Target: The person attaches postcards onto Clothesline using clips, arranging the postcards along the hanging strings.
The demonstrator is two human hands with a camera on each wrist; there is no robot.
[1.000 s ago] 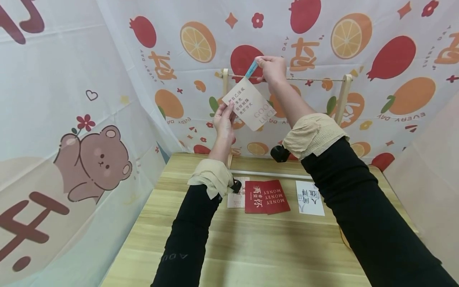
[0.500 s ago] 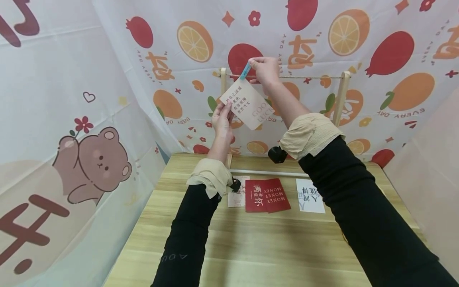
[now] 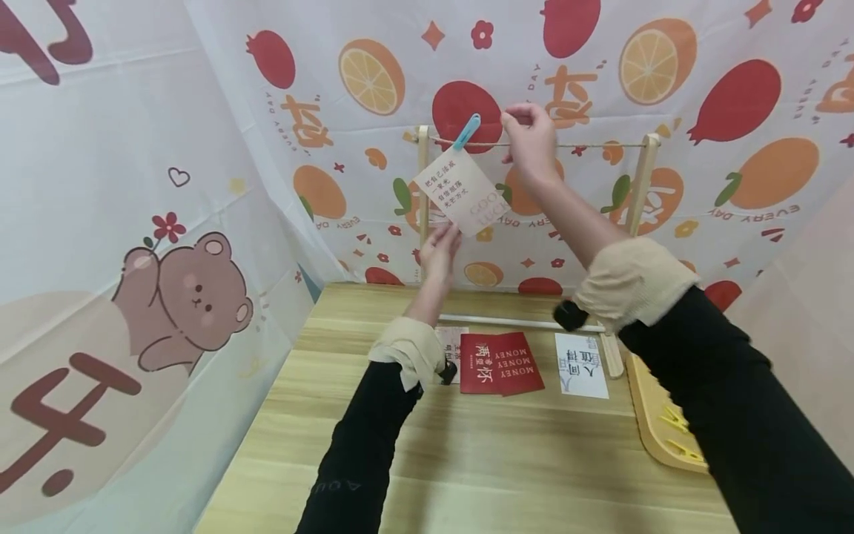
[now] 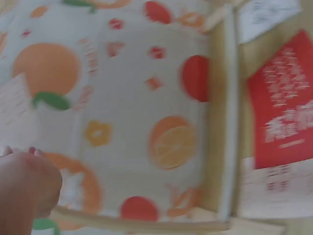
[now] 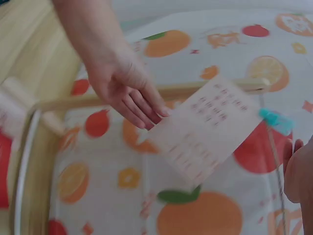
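From where I stand, a square, cream-coloured paper card (image 3: 460,194) hangs by its top corner, turned like a diamond, with small dark characters across its upper left and large, faint pinkish lettering lower down. A slim, light-blue clothespin (image 3: 468,131) holds that corner near the left end of a thin, tan twine line (image 3: 577,145), its handle end leaning up to the right. The left hand (image 3: 440,251) is at the card's lower edge; I can't tell whether it touches. The right hand (image 3: 531,142) is near the clothespin, apart from it.
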